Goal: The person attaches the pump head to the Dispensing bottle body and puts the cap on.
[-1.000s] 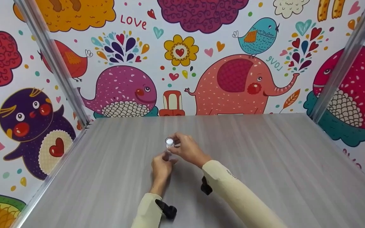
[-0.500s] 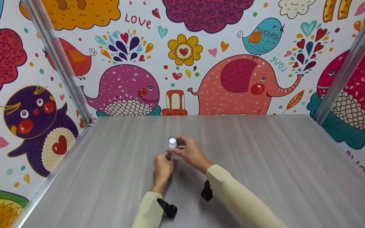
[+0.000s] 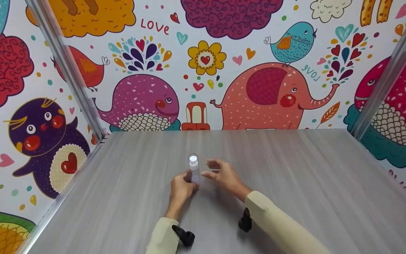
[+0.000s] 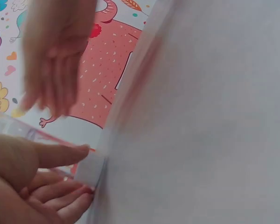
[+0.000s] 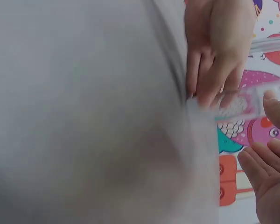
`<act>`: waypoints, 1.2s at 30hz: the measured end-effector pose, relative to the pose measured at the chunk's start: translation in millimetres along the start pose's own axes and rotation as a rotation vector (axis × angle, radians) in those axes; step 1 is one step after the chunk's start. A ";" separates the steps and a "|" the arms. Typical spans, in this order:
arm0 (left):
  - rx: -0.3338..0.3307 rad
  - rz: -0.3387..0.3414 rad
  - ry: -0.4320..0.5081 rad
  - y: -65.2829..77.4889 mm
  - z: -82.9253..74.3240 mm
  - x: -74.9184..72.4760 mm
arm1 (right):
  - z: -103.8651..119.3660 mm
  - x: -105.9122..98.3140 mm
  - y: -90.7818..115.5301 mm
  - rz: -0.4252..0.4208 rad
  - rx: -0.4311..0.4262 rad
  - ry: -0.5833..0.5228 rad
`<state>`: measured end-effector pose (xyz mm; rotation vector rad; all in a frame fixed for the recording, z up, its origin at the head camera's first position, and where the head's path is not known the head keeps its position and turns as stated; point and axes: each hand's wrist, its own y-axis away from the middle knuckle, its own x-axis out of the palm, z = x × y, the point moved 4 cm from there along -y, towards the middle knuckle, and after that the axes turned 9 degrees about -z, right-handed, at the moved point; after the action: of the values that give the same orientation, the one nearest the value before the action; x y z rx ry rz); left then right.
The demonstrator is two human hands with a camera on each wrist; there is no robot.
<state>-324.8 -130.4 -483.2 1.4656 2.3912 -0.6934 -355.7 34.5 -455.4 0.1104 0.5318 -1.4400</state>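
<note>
A slim, clear bottle with a white top under a see-through cap [image 3: 194, 169] stands upright on the grey table. My left hand [image 3: 182, 186] grips it low down, thumb on one side and fingers on the other; in the left wrist view the thumb lies along the bottle's pale base [image 4: 89, 169]. To the right, my right hand [image 3: 226, 176] is held apart from the bottle, its fingers loosely extended and nothing in them. In the right wrist view a gap shows between the right hand [image 5: 270, 172] and the bottle [image 5: 242, 105]. Motion blurs part of both wrist views.
The grey wood-grain table [image 3: 287, 169] spreads around both hands. A wall printed with cartoon animals [image 3: 203, 63] rises at its back edge and sides. Metal posts [image 3: 67, 70] stand at the back corners. A black wrist camera [image 3: 183, 235] is strapped to each sleeve.
My right hand has let go of the bottle's top and drawn off to the right and slightly down, uncovering more of the bottle. My left hand still holds the lower part.
</note>
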 end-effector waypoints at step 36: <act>0.189 0.225 -0.564 -23.4 35.3 -99.7 | -54.9 -209.2 35.8 -0.088 0.012 0.588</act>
<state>-300.7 -233.9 -462.6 1.3479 1.7479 -1.1212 -344.5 251.5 -426.5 0.5364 1.0161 -1.4920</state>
